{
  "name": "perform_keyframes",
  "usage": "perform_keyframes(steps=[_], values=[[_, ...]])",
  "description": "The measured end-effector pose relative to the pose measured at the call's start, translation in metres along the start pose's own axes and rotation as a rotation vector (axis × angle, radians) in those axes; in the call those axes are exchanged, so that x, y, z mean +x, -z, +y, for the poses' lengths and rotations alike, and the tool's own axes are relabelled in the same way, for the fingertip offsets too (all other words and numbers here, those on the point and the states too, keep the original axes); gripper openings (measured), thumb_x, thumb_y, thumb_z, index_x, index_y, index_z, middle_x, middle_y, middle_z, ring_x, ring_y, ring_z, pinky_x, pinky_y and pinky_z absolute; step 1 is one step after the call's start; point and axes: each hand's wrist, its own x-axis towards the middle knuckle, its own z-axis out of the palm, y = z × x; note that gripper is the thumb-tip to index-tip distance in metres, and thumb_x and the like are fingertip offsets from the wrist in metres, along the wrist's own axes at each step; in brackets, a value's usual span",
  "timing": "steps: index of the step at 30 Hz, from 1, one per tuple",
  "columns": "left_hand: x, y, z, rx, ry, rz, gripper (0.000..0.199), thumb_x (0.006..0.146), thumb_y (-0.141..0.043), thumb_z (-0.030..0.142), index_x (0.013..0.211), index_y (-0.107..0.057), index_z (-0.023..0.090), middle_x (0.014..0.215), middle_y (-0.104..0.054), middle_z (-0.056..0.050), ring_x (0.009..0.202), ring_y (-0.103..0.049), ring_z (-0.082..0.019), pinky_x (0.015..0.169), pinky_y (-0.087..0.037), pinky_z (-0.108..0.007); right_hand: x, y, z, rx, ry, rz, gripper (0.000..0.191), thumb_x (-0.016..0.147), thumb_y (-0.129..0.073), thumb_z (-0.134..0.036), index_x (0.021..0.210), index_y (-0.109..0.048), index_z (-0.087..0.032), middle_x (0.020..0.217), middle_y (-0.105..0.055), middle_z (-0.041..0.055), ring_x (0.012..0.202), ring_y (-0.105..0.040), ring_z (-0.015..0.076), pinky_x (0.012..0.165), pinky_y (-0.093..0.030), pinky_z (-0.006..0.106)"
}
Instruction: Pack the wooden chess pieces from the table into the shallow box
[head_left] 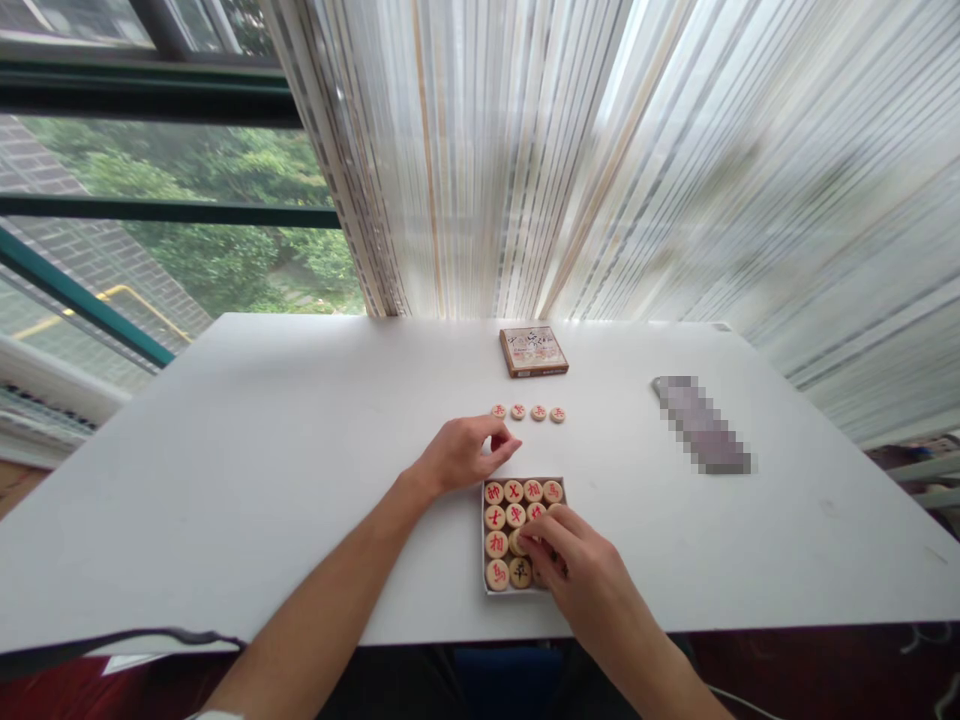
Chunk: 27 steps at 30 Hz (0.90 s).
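A small open box (486, 540) near the table's front edge holds rows of round wooden Chinese chess pieces, most with red characters. My right hand (581, 560) reaches over the box's right side, its thumb and fingers closed on a chess piece (514, 543) in the third row. That hand hides several pieces at the right. Just beyond the box's back left corner, my left hand (469, 452) is held with thumb and fingertips together, and no piece shows between them. Behind it lies a short row of red-marked chess pieces (538, 412), the leftmost close to my knuckles.
The box's printed lid (534, 352) lies at the back of the white table (300, 430). A blurred-out flat object (701, 425) rests to the right. Striped curtains (480, 160) and a window border the far edge. A dark strap lies at the front left.
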Motion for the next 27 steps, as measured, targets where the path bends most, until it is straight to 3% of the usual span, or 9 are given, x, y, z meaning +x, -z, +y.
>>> perform_keyframes(steps=[4, 10, 27], values=[[0.000, 0.000, 0.000, 0.014, -0.009, 0.006, 0.020, 0.096, -0.060, 0.032, 0.081, -0.065, 0.019, 0.076, -0.067, 0.002, 0.063, -0.055, -0.010, 0.062, -0.043, -0.023, -0.006, 0.002, 0.004, 0.030, 0.082, 0.025, 0.016, 0.101, -0.049, -0.016, 0.101, -0.064, -0.023, 0.095, -0.064, 0.0047, 0.083, -0.065, 0.0176, 0.074, -0.053, 0.028], [0.000, -0.002, -0.003, 0.023, 0.000, 0.025, 0.021, 0.096, -0.059, 0.033, 0.082, -0.066, 0.020, 0.078, -0.068, 0.001, 0.063, -0.056, -0.011, 0.063, -0.043, -0.024, -0.011, 0.002, 0.004, 0.028, 0.137, -0.015, 0.017, 0.098, -0.054, -0.015, 0.103, -0.067, -0.024, 0.100, -0.067, 0.0052, 0.089, -0.067, 0.0187, 0.078, -0.057, 0.029], [0.001, -0.003, -0.006, 0.005, 0.028, 0.062, 0.019, 0.097, -0.059, 0.031, 0.084, -0.069, 0.020, 0.076, -0.068, 0.002, 0.067, -0.061, -0.012, 0.072, -0.048, -0.023, -0.010, 0.003, 0.001, -0.006, 0.178, -0.019, 0.025, 0.097, -0.055, -0.012, 0.111, -0.068, -0.027, 0.105, -0.063, 0.0070, 0.094, -0.064, 0.0215, 0.081, -0.058, 0.035]])
